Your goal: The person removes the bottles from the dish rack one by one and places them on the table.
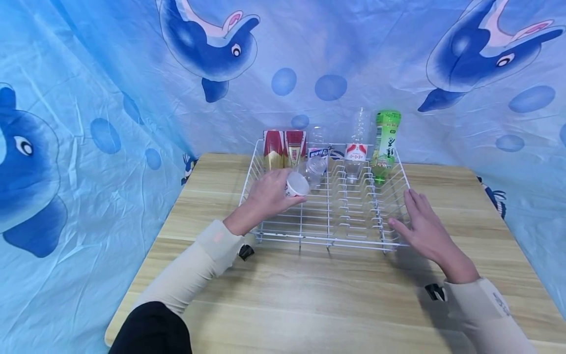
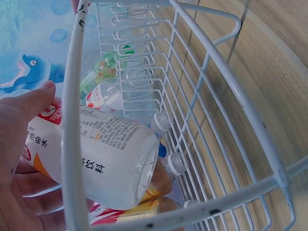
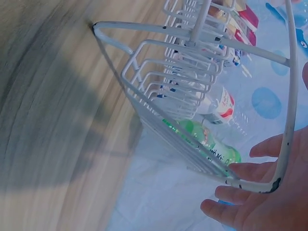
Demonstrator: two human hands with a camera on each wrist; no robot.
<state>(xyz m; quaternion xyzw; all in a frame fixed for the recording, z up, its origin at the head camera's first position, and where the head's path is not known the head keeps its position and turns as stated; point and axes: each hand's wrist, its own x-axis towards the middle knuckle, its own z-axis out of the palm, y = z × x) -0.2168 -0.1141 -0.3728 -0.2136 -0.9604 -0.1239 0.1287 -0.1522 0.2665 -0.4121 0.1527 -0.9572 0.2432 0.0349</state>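
The left hand (image 1: 269, 192) grips the white can (image 1: 297, 184) at ten o'clock from the wire rack (image 1: 362, 242)'s centre, best kept off the clear bottle (image 1: 313, 171) at the can's two o'clock, while the right hand (image 1: 422, 228), fingers extended at four o'clock, could steady it.

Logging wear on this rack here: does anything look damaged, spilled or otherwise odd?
Yes: the white rack has dark marks where its coating seems chipped, plainest in the wrist views. Also, the green bottle sits cap-down, which looks unusual, though perhaps deliberate. I see no spill.
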